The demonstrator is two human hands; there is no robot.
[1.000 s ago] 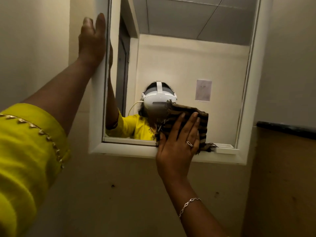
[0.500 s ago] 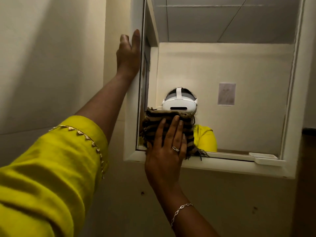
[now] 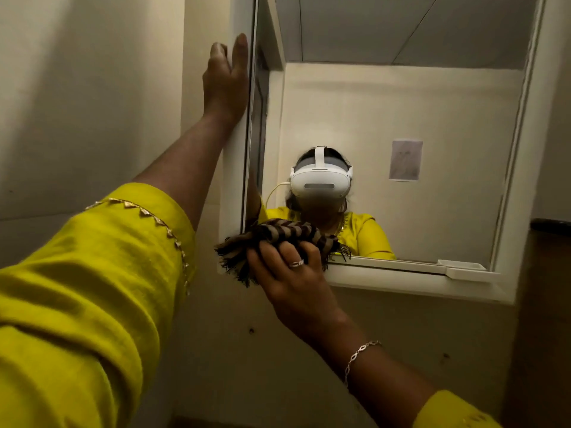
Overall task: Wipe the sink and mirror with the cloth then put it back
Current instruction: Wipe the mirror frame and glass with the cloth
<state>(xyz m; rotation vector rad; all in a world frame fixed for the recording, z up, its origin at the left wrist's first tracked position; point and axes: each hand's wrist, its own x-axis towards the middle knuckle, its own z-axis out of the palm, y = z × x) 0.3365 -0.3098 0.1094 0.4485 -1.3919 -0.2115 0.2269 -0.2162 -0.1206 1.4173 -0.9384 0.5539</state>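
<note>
A white-framed mirror hangs on the wall ahead. My right hand grips a bunched brown-and-tan striped cloth with frayed edges at the mirror's lower left corner, on the bottom frame ledge. My left hand lies flat against the outer left edge of the mirror frame, fingers pointing up and together. The sink is out of view.
A small white tray or ledge piece sits on the bottom frame at the lower right. A dark counter edge juts out on the right wall. Cream wall surrounds the mirror. The glass reflects a person in yellow wearing a white headset.
My right hand has slid the cloth left and down across the glass to the lower left corner, and its flat fingers have curled, bunching the cloth. My left hand keeps its place on the frame.
</note>
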